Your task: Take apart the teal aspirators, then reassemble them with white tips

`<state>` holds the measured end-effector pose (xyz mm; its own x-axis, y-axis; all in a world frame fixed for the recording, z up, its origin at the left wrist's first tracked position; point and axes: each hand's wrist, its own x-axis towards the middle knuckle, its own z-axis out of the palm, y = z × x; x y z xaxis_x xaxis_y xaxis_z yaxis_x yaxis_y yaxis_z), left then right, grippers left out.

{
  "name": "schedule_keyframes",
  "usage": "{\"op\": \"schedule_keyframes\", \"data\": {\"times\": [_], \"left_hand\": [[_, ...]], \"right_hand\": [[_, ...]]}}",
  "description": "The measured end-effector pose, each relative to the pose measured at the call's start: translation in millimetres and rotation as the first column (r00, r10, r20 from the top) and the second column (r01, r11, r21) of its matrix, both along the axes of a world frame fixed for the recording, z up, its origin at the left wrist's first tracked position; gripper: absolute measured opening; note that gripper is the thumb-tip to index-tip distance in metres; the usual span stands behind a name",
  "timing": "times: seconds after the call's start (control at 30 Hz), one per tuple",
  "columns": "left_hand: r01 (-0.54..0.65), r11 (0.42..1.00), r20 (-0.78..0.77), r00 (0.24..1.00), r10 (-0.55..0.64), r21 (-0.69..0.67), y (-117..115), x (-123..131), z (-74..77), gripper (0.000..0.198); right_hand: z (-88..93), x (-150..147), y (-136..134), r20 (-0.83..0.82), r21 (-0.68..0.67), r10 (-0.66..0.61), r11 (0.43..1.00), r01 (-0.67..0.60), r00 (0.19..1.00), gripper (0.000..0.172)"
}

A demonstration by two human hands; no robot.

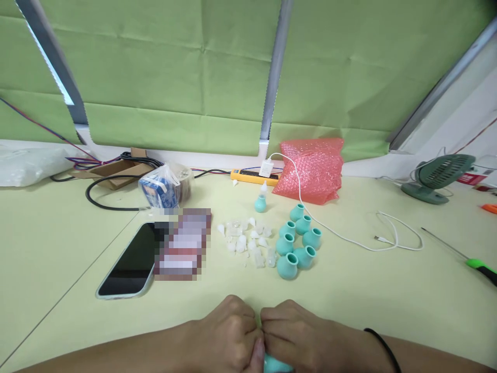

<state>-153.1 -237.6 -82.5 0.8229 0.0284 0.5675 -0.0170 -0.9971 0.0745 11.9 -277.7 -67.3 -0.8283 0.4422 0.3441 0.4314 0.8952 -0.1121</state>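
Observation:
My left hand (236, 331) and my right hand (293, 331) are pressed together at the bottom edge, both with fingers curled in. A turquoise rubber bulb (276, 365) shows beneath my right hand, which grips it. What my left fingers hold is hidden; its thumb lies beside the bulb. Beyond the hands stand several open-necked turquoise bulbs (287, 267) in a cluster. To their left lie clear and white plastic tips and connectors (241, 243), loosely spread. One assembled nasal aspirator (260, 203), a bulb with a clear tip, stands upright behind them.
A phone (130, 264) and a blurred-out flat item (185, 246) lie left. Behind are a bagged blue packet (159, 189), an open carton (120, 173), an orange power strip (252, 177) and red bubble wrap (310, 173). A white cable (341, 241), screwdriver (471, 264) and green fan (442, 173) are right.

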Motion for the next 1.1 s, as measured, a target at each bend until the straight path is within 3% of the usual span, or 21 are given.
{"op": "schedule_keyframes", "data": {"times": [0.1,0.17,0.23,0.37,0.47,0.53,0.63,0.73,0.83,0.93,1.1], "left_hand": [[-0.001,0.986,-0.12,0.993,-0.019,-0.164,2.8,-2.8,7.1,0.049],[-0.094,0.957,-0.183,0.982,0.044,-0.274,7.7,-4.6,13.7,0.052],[-0.241,0.925,-0.231,0.957,0.177,-0.292,15.3,-5.1,18.4,0.052],[-0.495,0.866,-0.383,0.816,0.433,-0.076,31.8,-0.8,15.1,0.037],[-0.599,0.797,-0.466,0.685,0.56,0.076,38.0,4.3,6.6,0.025],[-0.637,0.762,-0.468,0.642,0.607,0.115,39.0,6.5,3.1,0.024],[-0.66,0.74,-0.447,0.627,0.638,0.131,39.8,7.0,2.6,0.032],[-0.682,0.721,-0.424,0.621,0.659,0.121,41.5,5.7,2.0,0.024],[-0.676,0.724,-0.361,0.647,0.671,0.134,43.8,3.4,-3.9,0.012],[-0.606,0.77,-0.304,0.709,0.637,0.2,46.1,0.2,-13.0,0.01],[-0.537,0.816,-0.276,0.768,0.578,0.215,49.8,-2.7,-20.7,0.012]], "right_hand": [[1.7,0.5,1.5,0.131,0.089,0.046,0.994,-0.058,0.99,0.028],[8.9,2.1,2.0,0.18,0.115,0.046,0.991,-0.068,0.983,0.024],[22.1,6.0,2.9,0.136,0.089,-0.002,0.996,-0.011,0.991,0.021],[57.8,21.8,15.3,-0.211,-0.002,-0.176,0.984,0.179,0.961,0.02],[78.7,38.8,42.0,-0.456,-0.029,-0.374,0.913,0.407,0.807,0.019],[84.1,51.1,66.5,-0.478,-0.081,-0.481,0.857,0.508,0.735,0.019],[77.5,68.3,103.5,-0.408,-0.19,-0.6,0.793,0.58,0.688,0.022],[60.3,80.7,131.1,-0.229,-0.257,-0.716,0.698,0.668,0.66,0.025],[45.3,87.8,146.0,-0.107,-0.288,-0.723,0.68,0.675,0.683,0.021],[39.9,90.7,152.0,-0.007,-0.302,-0.706,0.676,0.672,0.708,0.017],[45.5,85.9,160.6,0.037,-0.208,-0.769,0.618,0.758,0.638,0.023]]}}
